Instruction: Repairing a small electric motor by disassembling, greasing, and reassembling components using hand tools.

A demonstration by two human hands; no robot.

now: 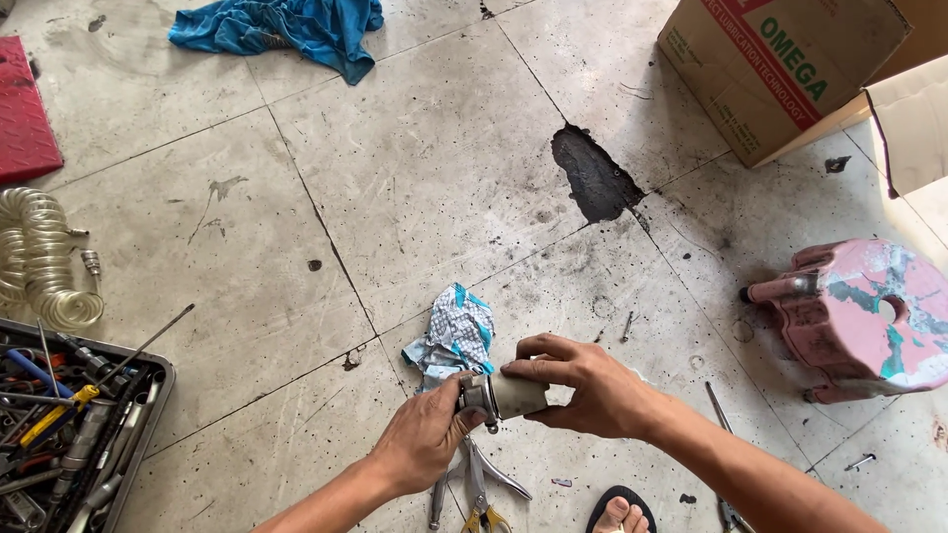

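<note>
Both hands are closed on one small cylindrical metal part (504, 397), held between them just above the floor. His right hand (583, 385) wraps the pale body of the part from above, fingers curled over the top and thumb tucked beneath. His left hand (425, 439) pinches the darker end of the part, thumb and fingertips pressed against it. Both forearms come in from the lower edge, angled toward each other, wrists slightly bent.

Directly below the hands a pair of pliers (479, 484) lies on the concrete floor (415, 178), and just beyond the part sits a crumpled patterned rag (454, 336). A sandalled foot (620, 511) shows near the bottom edge.

That floor is grey slabs, stained and scuffed, with a dark oily patch (592, 176) at one joint. To the left stands a tray of tools (69, 424), with a coiled clear hose (39, 257) beside it and a red mat (25, 109) further off. A blue cloth (281, 28) lies bunched at the far side. On the right a worn pink plastic stool (859, 316) lies tipped over, and a cardboard box (780, 69) stands behind it.
</note>
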